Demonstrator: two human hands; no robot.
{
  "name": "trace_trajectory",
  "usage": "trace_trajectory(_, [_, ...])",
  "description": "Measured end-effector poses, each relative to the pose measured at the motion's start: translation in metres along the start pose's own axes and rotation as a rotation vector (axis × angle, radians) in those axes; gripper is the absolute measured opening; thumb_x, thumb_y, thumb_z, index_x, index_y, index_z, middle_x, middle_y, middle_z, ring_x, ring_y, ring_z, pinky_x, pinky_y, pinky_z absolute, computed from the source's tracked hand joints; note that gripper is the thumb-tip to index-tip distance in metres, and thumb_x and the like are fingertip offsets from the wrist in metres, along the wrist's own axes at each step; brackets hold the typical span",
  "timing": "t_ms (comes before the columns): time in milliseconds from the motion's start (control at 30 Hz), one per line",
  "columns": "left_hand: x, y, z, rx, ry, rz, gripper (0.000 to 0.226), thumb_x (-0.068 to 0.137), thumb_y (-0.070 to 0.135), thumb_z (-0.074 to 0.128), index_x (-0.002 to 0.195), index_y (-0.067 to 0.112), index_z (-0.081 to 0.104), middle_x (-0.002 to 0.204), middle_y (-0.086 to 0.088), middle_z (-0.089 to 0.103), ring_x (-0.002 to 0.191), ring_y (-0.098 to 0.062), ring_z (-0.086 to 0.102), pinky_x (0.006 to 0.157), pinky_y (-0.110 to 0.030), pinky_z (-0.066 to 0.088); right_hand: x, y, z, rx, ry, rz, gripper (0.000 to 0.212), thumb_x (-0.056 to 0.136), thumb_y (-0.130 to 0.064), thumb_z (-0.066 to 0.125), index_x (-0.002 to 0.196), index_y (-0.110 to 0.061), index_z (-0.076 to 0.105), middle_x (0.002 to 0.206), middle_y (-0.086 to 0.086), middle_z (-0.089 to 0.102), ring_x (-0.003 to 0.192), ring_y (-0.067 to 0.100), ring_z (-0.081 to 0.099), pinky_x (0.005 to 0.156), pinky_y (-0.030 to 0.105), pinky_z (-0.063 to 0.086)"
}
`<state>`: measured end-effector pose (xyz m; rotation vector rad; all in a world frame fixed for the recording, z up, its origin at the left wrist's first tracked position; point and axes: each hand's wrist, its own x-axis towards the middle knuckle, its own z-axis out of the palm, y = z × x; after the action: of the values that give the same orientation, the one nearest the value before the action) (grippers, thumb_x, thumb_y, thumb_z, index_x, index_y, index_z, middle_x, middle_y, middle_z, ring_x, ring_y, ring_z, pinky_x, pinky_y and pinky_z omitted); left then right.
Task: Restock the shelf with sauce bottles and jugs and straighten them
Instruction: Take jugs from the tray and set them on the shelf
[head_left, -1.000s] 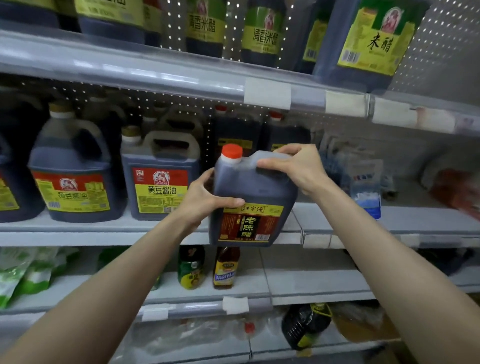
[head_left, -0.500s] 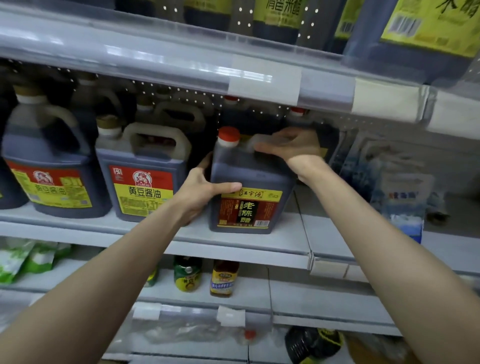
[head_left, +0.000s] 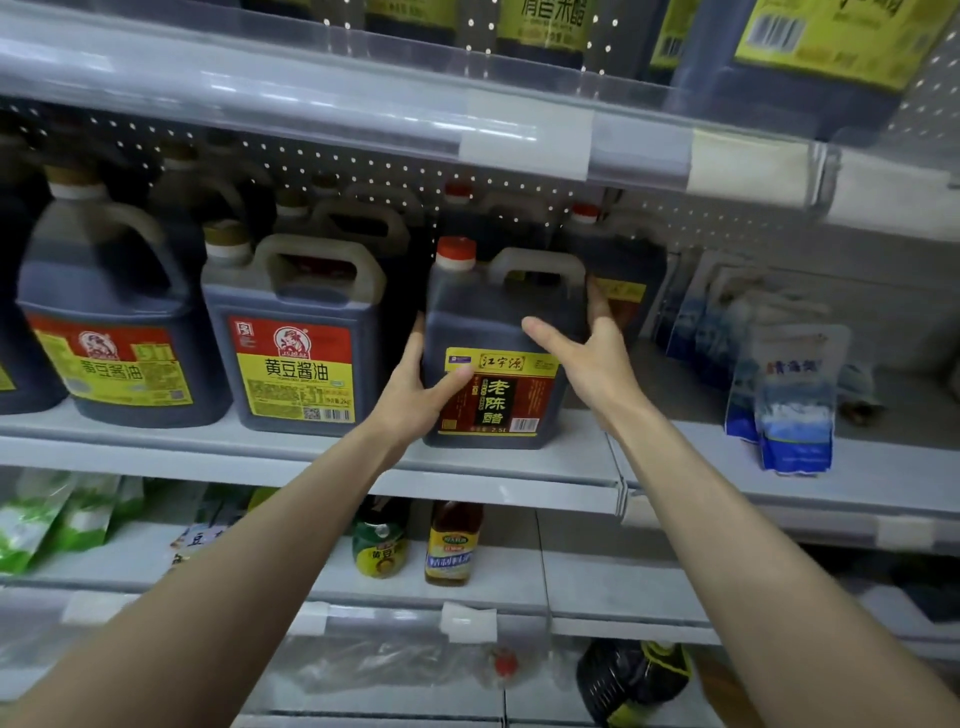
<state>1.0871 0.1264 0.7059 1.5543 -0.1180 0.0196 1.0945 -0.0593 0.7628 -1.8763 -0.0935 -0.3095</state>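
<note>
As both hands (head_left: 415, 397) (head_left: 597, 366) grip it, the jug (head_left: 488, 317) stands near the shelf edge (head_left: 498, 480).

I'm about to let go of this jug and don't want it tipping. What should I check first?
1. Dark vinegar jug with the red cap stands upright, base on the grey metal shelf: ok.
2. Its label faces forward: ok.
3. Left hand and right hand hold its two sides: ok.
4. Apart from the soy sauce jug with the red-and-yellow label on its left: ok.
5. Front in line with that neighbour: cannot tell.
6. Room between it and the red-capped jug behind it: cannot tell.
</note>
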Motion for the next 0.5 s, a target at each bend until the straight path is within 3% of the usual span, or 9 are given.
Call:
trace_trajectory(100, [-0.003, -0.005, -0.005, 0.018, 0.001, 0.011, 0.072, 0.086, 0.016, 0.069, 0.147, 0.026, 0.032, 0.127, 0.003, 0.060, 0.113, -0.011, 0.059, 0.090, -0.032, 0.053, -0.006, 0.010, 0.000, -0.027, -0.018, 0.084, 0.088, 0.081, -0.040, 0.072, 0.151, -0.022, 0.022, 0.149, -0.001, 0.040, 0.136, 0.020, 0.040, 0.102, 0.028, 0.038])
trace_trajectory(167, [-0.003, -0.005, -0.006, 0.036, 0.008, 0.016, 0.074, 0.084, 0.013, 0.070, 0.147, 0.024, 0.032, 0.128, 0.001, 0.060, 0.112, -0.011, 0.059, 0.090, -0.032, 0.053, -0.005, 0.012, -0.001, -0.054, -0.040, 0.126, 0.088, 0.082, -0.041, 0.072, 0.151, -0.022, 0.021, 0.150, 0.001, 0.039, 0.136, 0.021, 0.039, 0.099, 0.030, 0.037])
trace_trajectory(333, [-0.006, -0.016, -0.005, 0.030, 0.016, 0.055, 0.071, 0.088, 0.014, 0.066, 0.148, 0.026, 0.030, 0.131, 0.001, 0.058, 0.116, -0.013, 0.057, 0.096, -0.037, 0.051, -0.017, 0.035, 0.006, 0.072, -0.112, 0.323, 0.101, 0.075, -0.053, 0.072, 0.153, -0.024, 0.014, 0.153, 0.002, 0.036, 0.136, 0.028, 0.041, 0.102, 0.054, 0.042])
trace_trajectory(400, [-0.003, -0.019, -0.007, 0.017, 0.005, 0.066, 0.069, 0.089, 0.014, 0.065, 0.148, 0.026, 0.031, 0.131, 0.001, 0.059, 0.117, -0.013, 0.057, 0.096, -0.037, 0.051, -0.020, 0.045, 0.008, 0.097, -0.117, 0.349, 0.104, 0.068, -0.064, 0.070, 0.152, -0.029, 0.017, 0.153, 0.000, 0.037, 0.135, 0.028, 0.042, 0.101, 0.055, 0.041])
trace_trajectory(500, [0.001, -0.022, -0.007, 0.009, -0.001, 0.086, 0.066, 0.090, 0.013, 0.063, 0.147, 0.025, 0.032, 0.129, 0.002, 0.060, 0.115, -0.011, 0.058, 0.094, -0.033, 0.052, -0.018, 0.053, 0.009, 0.107, -0.102, 0.307, 0.084, 0.073, -0.061, 0.068, 0.143, -0.030, 0.033, 0.142, -0.003, 0.050, 0.127, 0.024, 0.051, 0.097, 0.052, 0.046])
